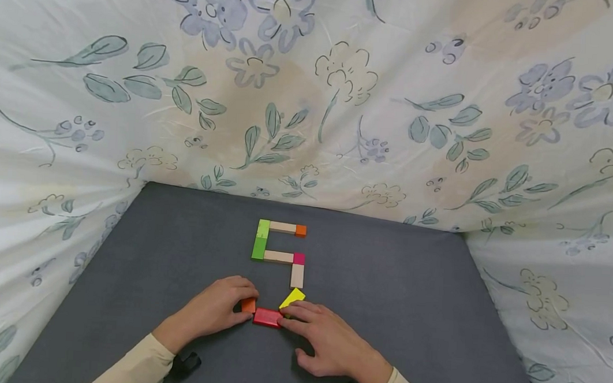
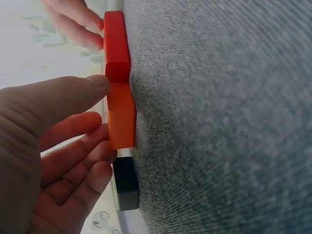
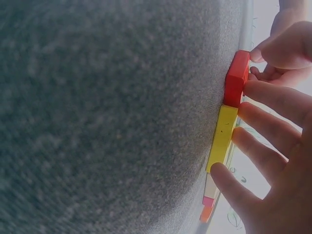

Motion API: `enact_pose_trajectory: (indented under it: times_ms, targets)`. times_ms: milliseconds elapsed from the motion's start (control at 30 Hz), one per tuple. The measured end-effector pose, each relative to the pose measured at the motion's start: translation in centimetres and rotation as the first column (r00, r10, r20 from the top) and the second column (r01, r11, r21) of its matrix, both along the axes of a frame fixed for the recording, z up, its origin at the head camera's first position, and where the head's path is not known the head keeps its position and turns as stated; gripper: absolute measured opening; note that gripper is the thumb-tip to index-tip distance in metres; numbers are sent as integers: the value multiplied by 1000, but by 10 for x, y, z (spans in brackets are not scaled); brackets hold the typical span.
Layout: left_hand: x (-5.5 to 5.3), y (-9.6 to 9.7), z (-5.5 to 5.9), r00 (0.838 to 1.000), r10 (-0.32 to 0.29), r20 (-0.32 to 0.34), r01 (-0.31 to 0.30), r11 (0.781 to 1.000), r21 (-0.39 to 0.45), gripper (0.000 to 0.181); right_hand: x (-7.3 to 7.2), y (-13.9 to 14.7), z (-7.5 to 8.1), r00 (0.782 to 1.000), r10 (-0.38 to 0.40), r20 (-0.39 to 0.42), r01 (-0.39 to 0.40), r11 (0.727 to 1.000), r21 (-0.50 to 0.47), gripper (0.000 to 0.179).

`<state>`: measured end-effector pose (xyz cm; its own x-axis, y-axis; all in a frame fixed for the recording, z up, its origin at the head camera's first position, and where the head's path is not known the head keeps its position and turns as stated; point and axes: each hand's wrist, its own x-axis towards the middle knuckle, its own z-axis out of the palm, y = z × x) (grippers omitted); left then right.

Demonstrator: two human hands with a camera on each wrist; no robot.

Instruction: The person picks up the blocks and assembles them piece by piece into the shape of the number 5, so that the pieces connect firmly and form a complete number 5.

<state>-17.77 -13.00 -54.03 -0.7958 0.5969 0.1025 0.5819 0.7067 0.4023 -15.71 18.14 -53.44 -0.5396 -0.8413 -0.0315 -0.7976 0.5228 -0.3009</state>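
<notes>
An orange block [image 1: 248,305] lies between the thumb and fingers of my left hand [image 1: 217,308], which pinches it against the end of a red block [image 1: 267,317]. In the left wrist view the thumb rests at the seam between the orange block [image 2: 121,117] and the red block [image 2: 117,44]. My right hand [image 1: 327,340] has its fingers spread. Its fingertips touch the red block [image 3: 236,78] and the yellow block [image 3: 222,136] in the right wrist view. From the head view, the yellow block [image 1: 293,298] lies slanted at the red block's right end.
Beyond the hands, a line of blocks bends across the grey cloth [image 1: 384,288]: green [image 1: 259,248], light green [image 1: 263,228], plain wood [image 1: 282,227], orange [image 1: 301,231], magenta [image 1: 299,259]. A floral curtain [image 1: 311,99] surrounds the surface. A dark block [image 2: 126,183] shows in the left wrist view.
</notes>
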Motion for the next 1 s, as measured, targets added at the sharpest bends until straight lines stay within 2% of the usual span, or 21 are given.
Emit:
enact_pose_trajectory:
  times_ms: [200, 433, 700, 867, 1000]
  targets:
    - [3, -2, 3, 999, 0, -35, 0, 1000, 22, 35, 0, -1, 0, 1000, 4, -5, -4, 1000, -3, 61]
    - [5, -6, 8, 995, 42, -95, -33, 996, 87, 28, 0, 0, 0, 1000, 0, 6, 0, 1000, -19, 60]
    - [7, -9, 6, 987, 94, -130, -75, 987, 142, 28, 1, -3, 1, 1000, 0, -4, -1, 999, -46, 58]
    - [4, -17, 3, 980, 105, -169, -76, 982, 172, 29, 1, -6, 4, 1000, -17, -22, 15, 998, -59, 58]
    - [-2, -27, 5, 977, 119, -178, -84, 978, 193, 32, 2, -9, 9, 999, -32, -40, 29, 997, -69, 57]
